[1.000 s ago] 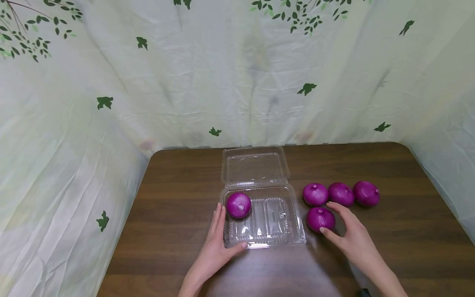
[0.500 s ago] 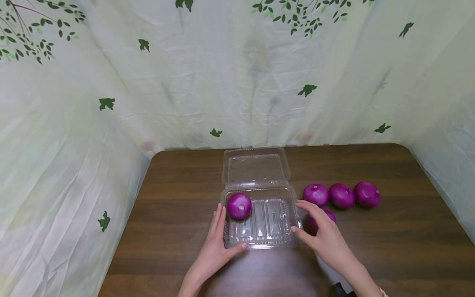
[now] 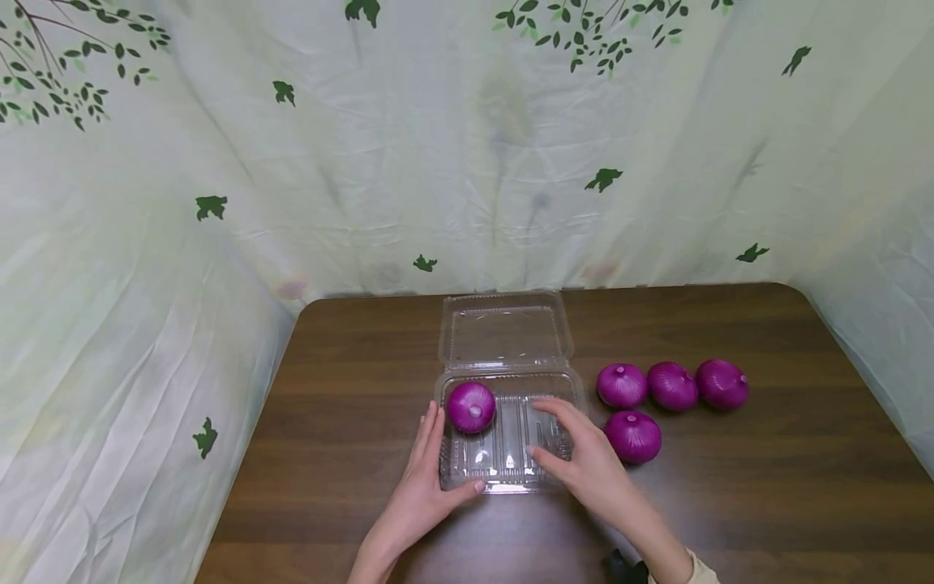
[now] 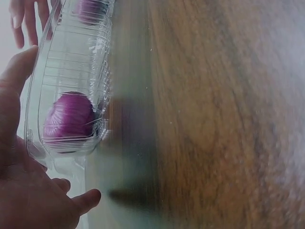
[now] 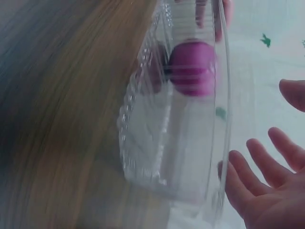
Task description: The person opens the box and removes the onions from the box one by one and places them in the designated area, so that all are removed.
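Note:
A clear plastic clamshell container point(image 3: 503, 483) lies on the table with its lid point(image 3: 503, 328) folded back flat behind it. One purple onion point(image 3: 470, 407) sits in its back left corner. My left hand point(image 3: 419, 495) steadies the container, straight fingers along its left side and the thumb at the front rim. In the left wrist view the onion shows through the container's clear wall. Over the container's right half hovers my right hand point(image 3: 587, 466), thumb and fingers spread, with nothing between them. The right wrist view shows its fingers point(image 5: 274, 167) extended above the rim.
To the right of the container, three purple onions point(image 3: 672, 385) stand in a row, with another onion point(image 3: 632, 436) in front of the leftmost one. The brown wooden table point(image 3: 328, 454) ends at a pale curtain point(image 3: 467, 162) printed with leaves.
My right hand has moved left, from around the front onion on the right to over the container, leaving that onion on the table. The left hand has stayed put.

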Tool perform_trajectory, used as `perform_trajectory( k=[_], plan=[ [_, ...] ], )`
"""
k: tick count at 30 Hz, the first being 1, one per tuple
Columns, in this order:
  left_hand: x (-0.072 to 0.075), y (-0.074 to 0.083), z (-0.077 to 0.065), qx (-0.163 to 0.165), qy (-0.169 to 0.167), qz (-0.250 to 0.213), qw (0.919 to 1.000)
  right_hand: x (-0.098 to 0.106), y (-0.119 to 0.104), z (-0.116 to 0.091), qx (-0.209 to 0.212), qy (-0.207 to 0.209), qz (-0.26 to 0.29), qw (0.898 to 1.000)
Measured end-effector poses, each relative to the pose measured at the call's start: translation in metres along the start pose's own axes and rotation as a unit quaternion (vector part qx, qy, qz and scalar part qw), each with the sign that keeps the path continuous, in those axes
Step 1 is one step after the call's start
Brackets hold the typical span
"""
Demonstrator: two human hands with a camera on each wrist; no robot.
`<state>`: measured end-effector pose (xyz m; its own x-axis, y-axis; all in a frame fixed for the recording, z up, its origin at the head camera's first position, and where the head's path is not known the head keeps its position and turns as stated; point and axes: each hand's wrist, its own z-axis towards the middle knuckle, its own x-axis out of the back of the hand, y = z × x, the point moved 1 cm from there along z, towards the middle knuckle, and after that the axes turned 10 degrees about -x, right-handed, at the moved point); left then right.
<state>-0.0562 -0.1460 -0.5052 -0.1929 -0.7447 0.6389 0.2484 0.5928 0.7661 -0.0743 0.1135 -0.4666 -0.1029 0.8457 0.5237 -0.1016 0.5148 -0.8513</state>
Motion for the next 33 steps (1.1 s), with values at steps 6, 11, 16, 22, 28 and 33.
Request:
perform_trajectory(
  k=[6, 11, 16, 22, 28, 33],
  plan=[
    [0.0, -0.001, -0.001, -0.007, 0.003, -0.001, 1.0, -0.021, -0.003, 0.014, -0.014, -0.021, 0.054, 0.998],
    [0.0, 0.0, -0.001, -0.009, 0.002, -0.007, 0.9999, -0.037, -0.009, 0.028, -0.017, -0.045, 0.091, 0.995],
    [-0.001, -0.001, -0.002, -0.012, 0.003, -0.01, 0.9999, -0.054, -0.013, 0.04, -0.007, -0.061, 0.077, 0.995],
    [-0.002, -0.002, -0.001, -0.019, 0.003, -0.024, 0.9995, -0.067, -0.014, 0.048, -0.005, -0.056, 0.031, 0.998],
    [-0.003, -0.003, -0.001, -0.019, 0.003, -0.032, 0.9993, -0.075, -0.013, 0.052, -0.018, -0.059, 0.031, 0.998],
    [-0.003, -0.004, 0.0, -0.017, 0.0, -0.028, 0.9995, -0.078, -0.012, 0.054, -0.026, -0.058, 0.024, 0.998]
  ],
)
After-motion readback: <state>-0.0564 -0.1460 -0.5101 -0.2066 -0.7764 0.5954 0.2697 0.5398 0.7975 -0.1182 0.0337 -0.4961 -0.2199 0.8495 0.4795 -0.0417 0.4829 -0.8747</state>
